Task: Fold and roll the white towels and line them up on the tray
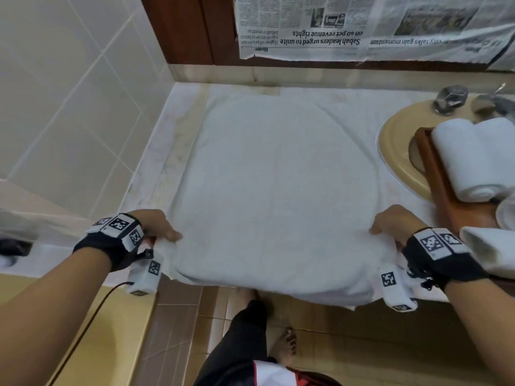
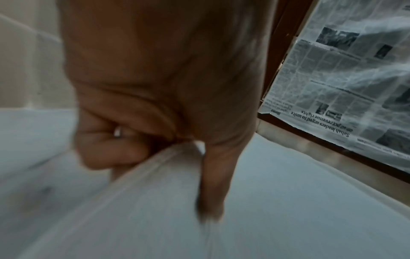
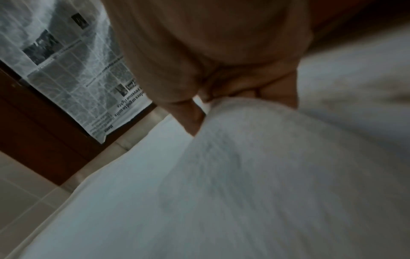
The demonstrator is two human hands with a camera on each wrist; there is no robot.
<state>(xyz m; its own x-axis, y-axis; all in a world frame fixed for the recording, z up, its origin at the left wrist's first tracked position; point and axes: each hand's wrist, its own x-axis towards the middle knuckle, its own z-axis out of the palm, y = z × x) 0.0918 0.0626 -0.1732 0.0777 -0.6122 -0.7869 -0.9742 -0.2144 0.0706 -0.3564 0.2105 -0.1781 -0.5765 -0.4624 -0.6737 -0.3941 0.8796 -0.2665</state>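
A large white towel [image 1: 278, 185] lies spread over the marble counter, its near edge hanging past the counter front. My left hand [image 1: 158, 228] pinches the towel's near left corner, thumb on top; in the left wrist view the left hand [image 2: 137, 145] has the towel's hem [image 2: 144, 184] between curled fingers and thumb. My right hand [image 1: 390, 224] grips the near right corner, and the right wrist view shows that hand [image 3: 221, 91] bunching the cloth [image 3: 255, 157]. Two rolled white towels [image 1: 473, 157] lie on a wooden tray [image 1: 443, 188] at the right.
The tray sits across a yellow sink basin [image 1: 398, 151] with a chrome tap [image 1: 451, 98] behind it. A folded white towel [image 1: 490, 249] lies at the right edge. Newspaper [image 1: 362, 26] covers the mirror above. A tiled wall [image 1: 55, 93] is to the left, and a glass [image 1: 505, 215] by the tray.
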